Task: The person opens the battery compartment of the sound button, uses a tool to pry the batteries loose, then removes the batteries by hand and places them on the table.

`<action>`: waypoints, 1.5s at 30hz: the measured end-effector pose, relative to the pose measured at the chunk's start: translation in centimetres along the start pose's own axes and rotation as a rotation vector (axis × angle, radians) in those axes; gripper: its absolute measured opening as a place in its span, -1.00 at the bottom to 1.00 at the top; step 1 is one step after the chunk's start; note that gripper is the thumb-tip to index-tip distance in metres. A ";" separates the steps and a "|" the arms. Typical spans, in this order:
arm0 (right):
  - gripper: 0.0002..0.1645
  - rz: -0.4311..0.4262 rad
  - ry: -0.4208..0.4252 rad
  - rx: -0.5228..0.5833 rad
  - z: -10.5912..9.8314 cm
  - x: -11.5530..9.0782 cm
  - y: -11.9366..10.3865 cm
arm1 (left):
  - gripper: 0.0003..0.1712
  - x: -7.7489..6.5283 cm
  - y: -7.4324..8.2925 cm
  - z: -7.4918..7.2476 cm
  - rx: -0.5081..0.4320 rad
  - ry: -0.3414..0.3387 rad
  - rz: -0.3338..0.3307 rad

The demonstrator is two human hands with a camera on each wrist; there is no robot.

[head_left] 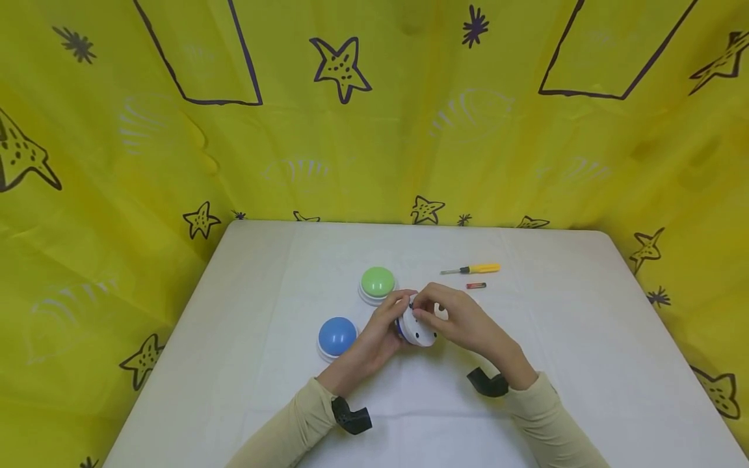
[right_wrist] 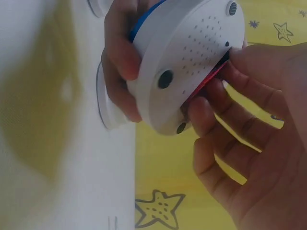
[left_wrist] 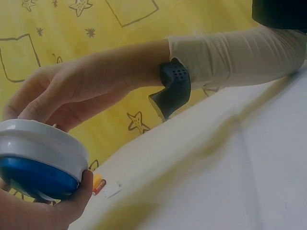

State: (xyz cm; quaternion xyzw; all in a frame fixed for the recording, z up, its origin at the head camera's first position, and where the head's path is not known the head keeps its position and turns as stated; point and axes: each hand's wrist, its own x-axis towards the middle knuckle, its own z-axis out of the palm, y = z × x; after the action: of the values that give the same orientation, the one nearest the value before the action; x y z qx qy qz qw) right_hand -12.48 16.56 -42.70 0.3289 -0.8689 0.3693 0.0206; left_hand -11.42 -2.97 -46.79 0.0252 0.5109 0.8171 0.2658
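My left hand (head_left: pixel 377 335) grips a round push-button buzzer (head_left: pixel 422 334) with a white base and a blue dome (left_wrist: pixel 36 176). The buzzer is tilted, its underside toward the right hand. That underside (right_wrist: pixel 168 103) shows speaker holes, dark feet and an open slot. A red battery (right_wrist: pixel 208 82) lies in the slot, partly hidden by fingers. My right hand (head_left: pixel 465 320) pinches the battery, the thumb near one end and fingertips near the other. Just beyond the left hand sit a green-domed buzzer (head_left: pixel 377 282) and another blue-domed buzzer (head_left: pixel 337 337).
A screwdriver (head_left: pixel 482 268) with a yellow handle lies behind the right hand. Nearer to that hand is a loose red battery (head_left: pixel 476 286), with a small white piece (left_wrist: pixel 113 189) close by. Yellow cloth (head_left: pixel 374 149) hangs around the white table (head_left: pixel 257 305).
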 end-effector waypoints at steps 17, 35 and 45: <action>-0.85 0.282 0.064 -0.048 1.2 0.0 -2.4 | -0.64 -0.2 -0.6 0.3 0.067 0.037 0.059; -0.84 0.206 0.131 -0.052 1.5 -1.1 -2.5 | -0.63 -0.2 -0.9 0.4 0.044 0.042 0.014; -0.81 0.086 0.127 -0.013 1.2 -1.8 -1.7 | -0.61 -0.2 -0.4 0.4 0.033 0.044 0.005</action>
State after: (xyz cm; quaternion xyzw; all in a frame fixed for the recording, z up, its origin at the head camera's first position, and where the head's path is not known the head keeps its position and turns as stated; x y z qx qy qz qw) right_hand -9.87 15.89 -43.04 0.2670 -0.8816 0.3842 0.0620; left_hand -10.97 -2.61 -46.86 0.0128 0.5302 0.8095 0.2519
